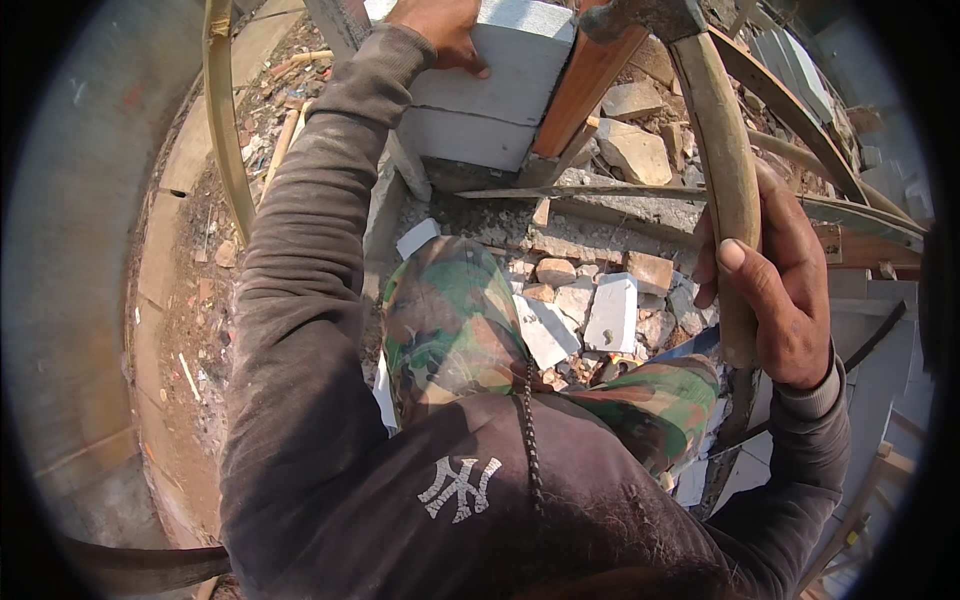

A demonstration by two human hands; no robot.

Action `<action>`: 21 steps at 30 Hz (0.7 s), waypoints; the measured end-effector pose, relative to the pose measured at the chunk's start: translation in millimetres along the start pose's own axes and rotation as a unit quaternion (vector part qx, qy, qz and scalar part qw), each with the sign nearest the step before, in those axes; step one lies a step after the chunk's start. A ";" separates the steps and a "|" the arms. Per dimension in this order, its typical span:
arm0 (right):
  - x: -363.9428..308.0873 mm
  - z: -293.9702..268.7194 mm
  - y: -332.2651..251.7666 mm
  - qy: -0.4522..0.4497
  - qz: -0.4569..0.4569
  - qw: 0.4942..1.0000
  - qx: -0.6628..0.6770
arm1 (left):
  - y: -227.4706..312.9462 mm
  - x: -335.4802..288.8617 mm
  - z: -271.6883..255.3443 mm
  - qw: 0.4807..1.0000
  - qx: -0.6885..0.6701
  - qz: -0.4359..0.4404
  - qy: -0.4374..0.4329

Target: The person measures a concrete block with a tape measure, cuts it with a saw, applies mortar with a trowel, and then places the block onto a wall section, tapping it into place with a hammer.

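Observation:
My right hand [775, 275] is closed around the wooden handle [715, 120] of a hammer, held upright on the right. The hammer's dark metal head [640, 18] is at the top edge, near the block's upper right corner. At the top, my left hand [445, 30] grips a pale, light-grey building block [490, 65], its thumb against the near face; the other fingers are mostly cut off by the frame. That block sits on a similar lower block [470, 135], with a thin seam between them.
A reddish-brown wooden post [585, 95] stands right of the blocks. Broken bricks [635, 150] and white block offcuts [612, 312] litter the ground around my knees. A thin wooden strip [590, 190] crosses in front. A bamboo pole [228, 120] rises at left; a grey wall [75, 250] lies beyond.

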State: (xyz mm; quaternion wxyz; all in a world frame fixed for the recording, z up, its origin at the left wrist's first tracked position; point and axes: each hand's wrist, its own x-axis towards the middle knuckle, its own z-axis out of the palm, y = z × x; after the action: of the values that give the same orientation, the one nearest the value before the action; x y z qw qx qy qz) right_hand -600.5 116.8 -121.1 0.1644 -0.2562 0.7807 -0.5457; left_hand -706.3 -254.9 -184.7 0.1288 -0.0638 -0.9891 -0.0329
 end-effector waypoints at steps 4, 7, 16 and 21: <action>52.2 12.1 -6.4 0.011 -0.034 0.993 -0.111 | -1.6 1.4 9.4 0.998 0.049 -0.026 -0.007; 64.2 15.8 -7.2 0.014 -0.036 0.985 -0.168 | -4.0 1.9 13.2 0.998 0.059 -0.018 0.011; 97.8 26.4 -0.7 0.037 -0.156 0.916 -0.367 | -10.4 5.8 31.6 0.999 0.026 -0.017 0.009; 96.9 21.0 15.2 0.050 -0.232 0.907 -0.347 | -13.8 2.6 42.7 0.992 -0.027 0.010 0.122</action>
State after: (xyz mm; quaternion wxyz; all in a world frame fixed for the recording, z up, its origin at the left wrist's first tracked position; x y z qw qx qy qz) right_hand -671.6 48.7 -140.4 -0.1050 -0.4432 0.8466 -0.2752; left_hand -721.3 -264.9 -225.9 0.2467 -0.0730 -0.9641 -0.0655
